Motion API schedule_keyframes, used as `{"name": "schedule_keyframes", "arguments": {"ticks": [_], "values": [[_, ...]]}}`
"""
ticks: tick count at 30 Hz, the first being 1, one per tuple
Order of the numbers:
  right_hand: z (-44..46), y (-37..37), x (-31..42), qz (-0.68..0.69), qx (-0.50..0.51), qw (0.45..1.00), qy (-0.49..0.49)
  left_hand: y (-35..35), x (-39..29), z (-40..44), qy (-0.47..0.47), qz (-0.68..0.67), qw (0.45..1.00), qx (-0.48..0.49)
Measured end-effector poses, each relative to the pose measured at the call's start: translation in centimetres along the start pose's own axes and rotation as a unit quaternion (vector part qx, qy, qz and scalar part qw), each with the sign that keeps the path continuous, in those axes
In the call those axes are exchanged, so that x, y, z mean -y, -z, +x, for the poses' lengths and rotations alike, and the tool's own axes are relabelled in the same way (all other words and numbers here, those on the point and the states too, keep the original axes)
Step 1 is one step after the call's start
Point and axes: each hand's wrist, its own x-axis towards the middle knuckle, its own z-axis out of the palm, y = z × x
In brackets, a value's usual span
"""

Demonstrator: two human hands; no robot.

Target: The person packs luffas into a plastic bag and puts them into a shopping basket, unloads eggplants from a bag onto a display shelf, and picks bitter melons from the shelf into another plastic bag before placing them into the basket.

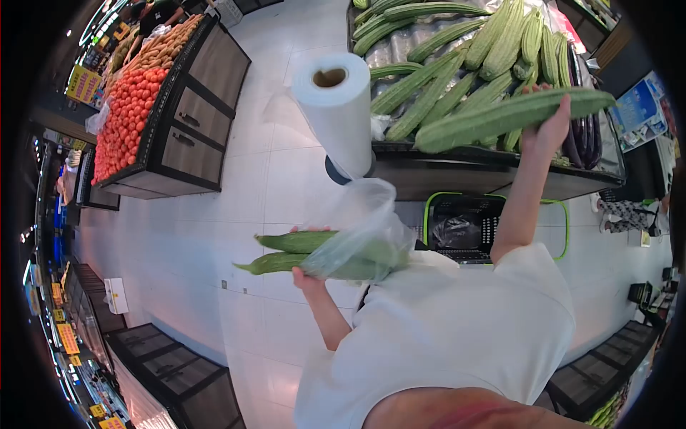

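Observation:
My left hand (309, 281) is closed around a clear plastic bag (364, 204) with two long green luffa gourds (300, 242) in it. Their stem ends stick out of the bag to the left. My right hand (549, 130) grips another long ridged luffa (493, 123) around its right part, held nearly level over the produce stand. Beneath it, several more luffas (443, 104) lie heaped on the stand. Dark purple eggplants (584, 136) lie beside them on the right.
A roll of plastic bags (332, 114) stands upright at the stand's left corner. Below the stand's front edge is a black shopping basket (464, 236) with a green rim. Tomatoes (132, 118) and carrots (168, 44) fill a stand at left. Another person's legs (629, 211) show at far right.

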Motion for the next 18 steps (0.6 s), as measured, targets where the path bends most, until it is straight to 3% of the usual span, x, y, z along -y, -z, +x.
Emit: {"name": "schedule_keyframes", "arguments": {"ticks": [4, 6, 9, 10, 12, 15, 17, 18], "values": [[11.9, -5.9, -9.0, 0.004, -0.015, 0.988, 0.152, 3.2, -5.2, 4.2, -0.069, 0.017, 0.997, 0.006], [15.8, -9.8, -14.4, -0.063, -0.044, 0.985, 0.154, 4.0, -6.6, 5.4, -0.085, 0.035, 0.996, 0.020], [19.7, -13.0, -24.2, -0.208, -0.069, 0.975, 0.048, 4.3, -7.6, 6.5, -0.123, 0.046, 0.990, -0.044], [22.5, -12.5, -28.6, -0.227, -0.006, 0.973, 0.049, 4.5, -7.6, 6.9, -0.137, 0.032, 0.989, -0.042], [22.6, -13.7, -33.8, -0.331, -0.129, 0.933, -0.053, 4.9, -7.9, 7.5, -0.157, 0.019, 0.986, -0.043], [24.5, -10.1, -40.9, -0.230, -0.073, 0.959, -0.148, 5.6, -8.5, 8.3, -0.156, -0.002, 0.984, -0.082], [26.8, -10.0, -42.7, -0.296, -0.101, 0.937, -0.155, 7.5, -9.6, 9.2, -0.114, 0.014, 0.988, -0.101], [27.6, -9.5, -42.1, -0.258, -0.053, 0.940, -0.219, 8.7, -10.3, 9.8, -0.106, 0.011, 0.989, -0.107]]}}
